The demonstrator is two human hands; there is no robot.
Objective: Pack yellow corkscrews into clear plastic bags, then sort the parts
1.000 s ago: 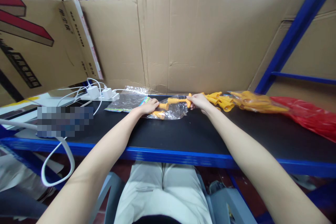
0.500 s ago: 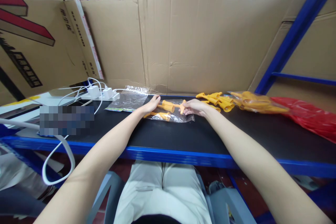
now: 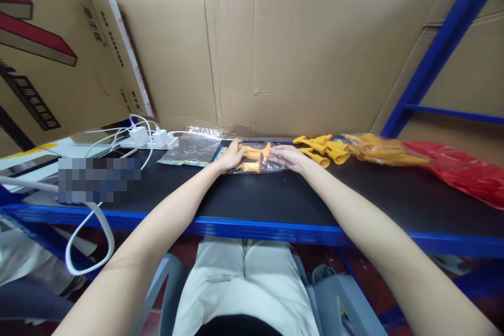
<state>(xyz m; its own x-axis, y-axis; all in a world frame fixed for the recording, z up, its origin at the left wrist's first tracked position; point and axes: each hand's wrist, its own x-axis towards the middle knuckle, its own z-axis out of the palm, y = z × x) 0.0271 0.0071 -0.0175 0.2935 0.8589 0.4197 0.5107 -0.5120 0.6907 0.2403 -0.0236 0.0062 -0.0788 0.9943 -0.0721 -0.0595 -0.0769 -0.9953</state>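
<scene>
A clear plastic bag with orange plastic toy pieces inside lies on the black shelf top. My left hand rests on the bag's left end, fingers laid over it. At the bag's right end my right hand presses flat, fingers stretched toward the orange pieces. Both hands touch the bag from above. Whether either hand grips anything is hard to see.
Loose orange pieces lie to the right, then a clear bag of more orange pieces and a red plastic bag. An empty clear bag and white chargers with cables are on the left. Cardboard walls the back.
My right hand carried an orange piece leftward into the bag and let go. Both hands now lie on the bag, which has shifted slightly toward the back.
</scene>
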